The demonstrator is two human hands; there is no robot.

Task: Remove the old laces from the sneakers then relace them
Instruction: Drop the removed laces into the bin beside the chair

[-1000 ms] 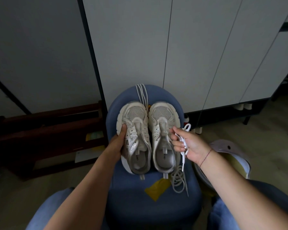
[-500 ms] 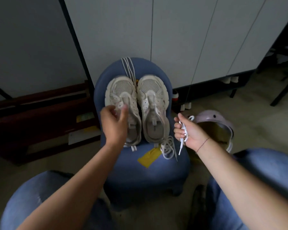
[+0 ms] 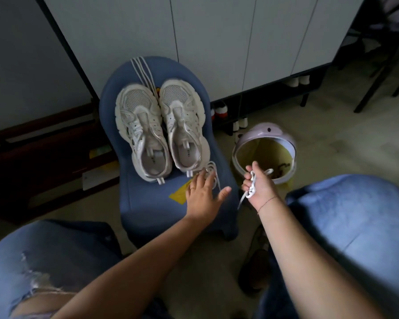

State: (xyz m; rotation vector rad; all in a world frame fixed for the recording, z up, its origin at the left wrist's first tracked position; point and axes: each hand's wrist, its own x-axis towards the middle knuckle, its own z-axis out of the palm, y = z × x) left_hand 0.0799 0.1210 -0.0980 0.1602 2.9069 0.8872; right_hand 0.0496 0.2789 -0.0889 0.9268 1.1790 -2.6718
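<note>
Two white sneakers stand side by side on a blue stool (image 3: pixel 148 203), toes pointing away: the left sneaker (image 3: pixel 142 132) and the right sneaker (image 3: pixel 184 125), both without laces. A loose white lace pile (image 3: pixel 211 170) lies just behind the right sneaker's heel. My left hand (image 3: pixel 203 194) reaches over it with fingers spread and straight, fingertips touching the pile. My right hand (image 3: pixel 258 187) grips a bunched white lace (image 3: pixel 251 186) to the right of the stool, above the bin's rim. More white laces (image 3: pixel 142 70) lie at the stool's far end.
A lilac bin (image 3: pixel 266 134) with a yellow liner stands open on the floor right of the stool. White cabinet doors (image 3: pixel 217 38) rise behind. A dark wooden rack (image 3: pixel 44 143) is on the left. My knees in blue jeans frame the bottom.
My left hand left the left sneaker and moved right and nearer, onto the lace pile. My right hand carried its lace right, toward the bin. The view pulled back.
</note>
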